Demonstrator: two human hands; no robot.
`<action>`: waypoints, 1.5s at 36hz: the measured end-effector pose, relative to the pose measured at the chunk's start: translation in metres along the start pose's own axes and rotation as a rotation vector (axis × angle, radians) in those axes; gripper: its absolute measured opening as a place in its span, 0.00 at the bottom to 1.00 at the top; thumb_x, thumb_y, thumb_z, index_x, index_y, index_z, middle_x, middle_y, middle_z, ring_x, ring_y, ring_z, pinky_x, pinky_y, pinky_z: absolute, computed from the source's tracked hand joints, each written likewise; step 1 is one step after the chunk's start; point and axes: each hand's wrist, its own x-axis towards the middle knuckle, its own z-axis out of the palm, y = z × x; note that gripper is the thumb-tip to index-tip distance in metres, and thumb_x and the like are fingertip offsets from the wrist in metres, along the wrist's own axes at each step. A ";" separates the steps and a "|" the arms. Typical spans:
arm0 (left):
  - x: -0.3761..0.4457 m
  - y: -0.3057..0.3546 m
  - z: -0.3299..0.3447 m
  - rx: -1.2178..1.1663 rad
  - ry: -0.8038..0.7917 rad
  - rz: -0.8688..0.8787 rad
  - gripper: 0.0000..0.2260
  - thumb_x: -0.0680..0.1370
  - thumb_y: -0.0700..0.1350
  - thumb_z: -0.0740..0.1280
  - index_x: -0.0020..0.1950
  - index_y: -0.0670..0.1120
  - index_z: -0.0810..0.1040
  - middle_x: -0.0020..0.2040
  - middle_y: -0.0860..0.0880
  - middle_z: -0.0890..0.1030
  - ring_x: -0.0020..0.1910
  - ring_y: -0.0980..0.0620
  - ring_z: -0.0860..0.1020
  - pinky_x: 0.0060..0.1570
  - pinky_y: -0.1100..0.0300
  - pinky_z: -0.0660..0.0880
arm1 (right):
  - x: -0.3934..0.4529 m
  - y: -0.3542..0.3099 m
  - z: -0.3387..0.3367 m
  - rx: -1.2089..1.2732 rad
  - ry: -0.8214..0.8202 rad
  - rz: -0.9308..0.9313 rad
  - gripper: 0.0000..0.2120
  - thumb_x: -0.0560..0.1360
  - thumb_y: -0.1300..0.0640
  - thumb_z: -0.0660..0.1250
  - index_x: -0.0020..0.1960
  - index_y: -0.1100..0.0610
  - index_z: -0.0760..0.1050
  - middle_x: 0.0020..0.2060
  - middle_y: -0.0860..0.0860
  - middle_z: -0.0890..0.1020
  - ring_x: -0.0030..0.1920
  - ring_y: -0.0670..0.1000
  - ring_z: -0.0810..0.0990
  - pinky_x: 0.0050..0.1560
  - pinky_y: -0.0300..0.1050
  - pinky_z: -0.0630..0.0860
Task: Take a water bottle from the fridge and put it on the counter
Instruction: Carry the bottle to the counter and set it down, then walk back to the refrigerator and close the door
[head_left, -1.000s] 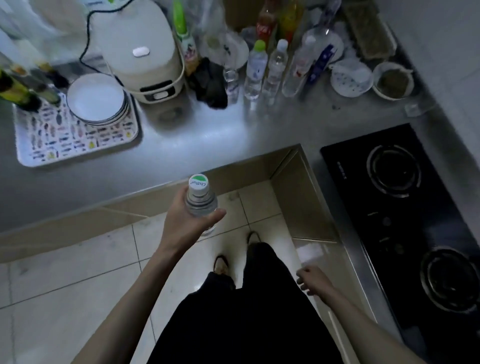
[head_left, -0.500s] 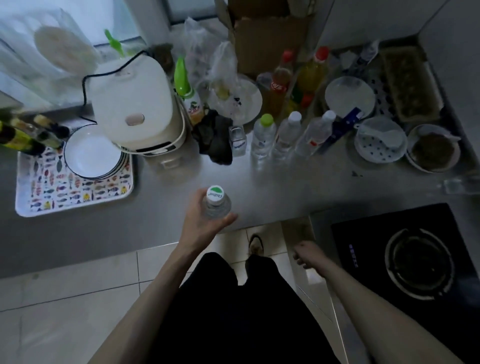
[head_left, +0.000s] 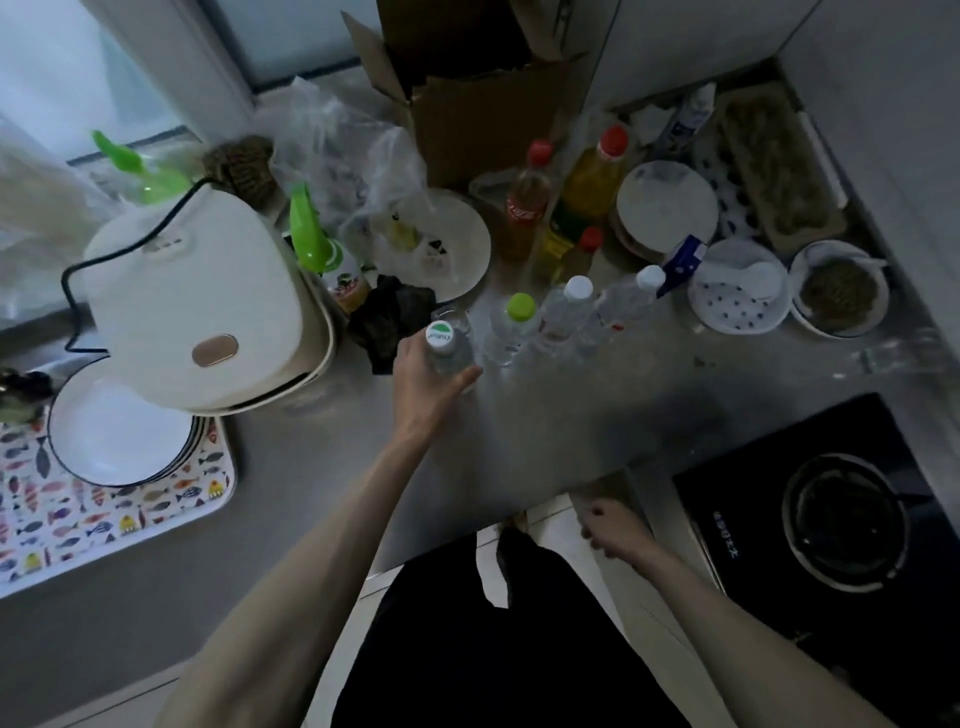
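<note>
My left hand (head_left: 423, 376) is wrapped around a clear water bottle (head_left: 448, 349) with a white and green cap, held upright over the steel counter (head_left: 545, 415). The bottle is at the left end of a row of three similar bottles (head_left: 563, 317). I cannot tell whether its base touches the counter. My right hand (head_left: 613, 530) hangs loosely curled and empty at the counter's front edge, near the stove. The fridge is out of view.
A white rice cooker (head_left: 202, 306) stands left of the bottle, with a dark cloth (head_left: 389, 322) between them. Stacked plates sit on a fish-print tray (head_left: 104, 519). Oil and sauce bottles, dishes and a cardboard box (head_left: 467, 104) crowd the back. A black gas stove (head_left: 841, 535) is at right.
My left hand has carried the bottle forward from above the floor to over the counter, next to the row of bottles. The view has shifted closer to the counter.
</note>
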 end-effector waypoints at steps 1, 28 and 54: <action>0.005 0.001 0.000 -0.011 -0.004 0.011 0.32 0.65 0.51 0.83 0.66 0.44 0.78 0.56 0.51 0.76 0.62 0.45 0.77 0.64 0.47 0.77 | -0.002 0.006 0.005 -0.005 0.005 0.009 0.06 0.79 0.58 0.61 0.43 0.55 0.70 0.36 0.54 0.76 0.35 0.52 0.71 0.37 0.44 0.64; 0.011 -0.001 0.009 -0.005 -0.204 0.098 0.37 0.68 0.51 0.81 0.75 0.51 0.71 0.70 0.49 0.76 0.70 0.49 0.75 0.69 0.48 0.75 | -0.021 0.030 0.053 0.196 0.039 0.085 0.06 0.76 0.58 0.60 0.41 0.55 0.74 0.37 0.53 0.79 0.38 0.53 0.75 0.42 0.46 0.67; -0.165 -0.052 0.056 0.864 -1.312 -0.029 0.08 0.84 0.41 0.63 0.47 0.41 0.76 0.43 0.39 0.75 0.37 0.48 0.73 0.38 0.59 0.67 | -0.120 0.182 0.201 1.038 0.192 0.449 0.08 0.78 0.60 0.62 0.41 0.59 0.75 0.37 0.57 0.80 0.38 0.55 0.76 0.42 0.47 0.70</action>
